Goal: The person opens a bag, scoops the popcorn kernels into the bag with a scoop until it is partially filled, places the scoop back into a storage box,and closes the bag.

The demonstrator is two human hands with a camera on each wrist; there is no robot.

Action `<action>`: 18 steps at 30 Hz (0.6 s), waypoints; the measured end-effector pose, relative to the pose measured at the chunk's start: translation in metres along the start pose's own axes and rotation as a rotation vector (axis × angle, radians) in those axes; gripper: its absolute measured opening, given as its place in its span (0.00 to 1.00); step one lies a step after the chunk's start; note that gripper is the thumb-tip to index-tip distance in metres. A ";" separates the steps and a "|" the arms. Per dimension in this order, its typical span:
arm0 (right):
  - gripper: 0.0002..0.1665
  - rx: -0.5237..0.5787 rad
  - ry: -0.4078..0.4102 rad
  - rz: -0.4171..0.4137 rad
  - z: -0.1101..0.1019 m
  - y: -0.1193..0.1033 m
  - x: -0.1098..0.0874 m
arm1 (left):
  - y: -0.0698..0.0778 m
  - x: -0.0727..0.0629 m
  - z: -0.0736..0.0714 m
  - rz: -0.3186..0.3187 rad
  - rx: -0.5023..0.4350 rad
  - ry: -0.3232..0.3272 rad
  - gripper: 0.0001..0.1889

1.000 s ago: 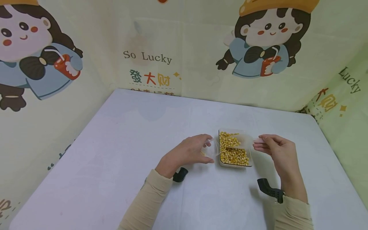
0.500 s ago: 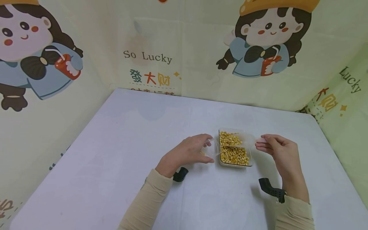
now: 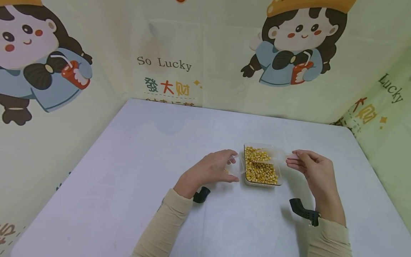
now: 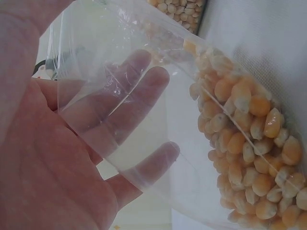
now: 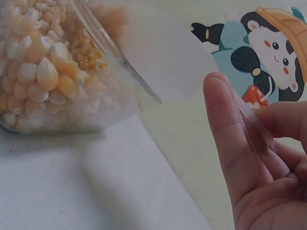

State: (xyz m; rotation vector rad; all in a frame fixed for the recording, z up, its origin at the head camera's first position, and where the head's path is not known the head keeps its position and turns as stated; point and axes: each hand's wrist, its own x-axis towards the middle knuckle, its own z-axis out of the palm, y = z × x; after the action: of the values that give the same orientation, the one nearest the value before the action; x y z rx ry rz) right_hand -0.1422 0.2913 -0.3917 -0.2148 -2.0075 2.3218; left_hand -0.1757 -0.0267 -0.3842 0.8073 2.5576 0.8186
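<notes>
Left hand (image 3: 210,169) curved round clear bag (image 3: 237,167), right hand (image 3: 314,169) pinching scoop handle (image 3: 292,156), beside corn box (image 3: 261,185)

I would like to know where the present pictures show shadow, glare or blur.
Head view: a soft shadow lies on the table beside the right sleeve; left wrist view: bright glints streak the clear bag; right wrist view: the translucent scoop looks hazy, its edge soft, while the kernels at picture left look sharper.
</notes>
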 end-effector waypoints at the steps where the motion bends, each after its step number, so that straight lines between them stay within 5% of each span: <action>1: 0.11 0.004 0.000 0.002 0.000 0.000 0.000 | 0.000 0.000 0.000 0.000 0.000 0.000 0.41; 18: 0.11 0.092 -0.032 -0.025 -0.004 0.001 0.001 | -0.001 0.001 0.000 -0.001 0.003 -0.002 0.41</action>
State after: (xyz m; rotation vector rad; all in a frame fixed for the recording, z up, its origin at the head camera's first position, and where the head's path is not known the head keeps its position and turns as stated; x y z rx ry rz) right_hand -0.1422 0.2948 -0.3934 -0.1475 -1.9002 2.4103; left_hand -0.1770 -0.0274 -0.3850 0.8069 2.5577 0.8138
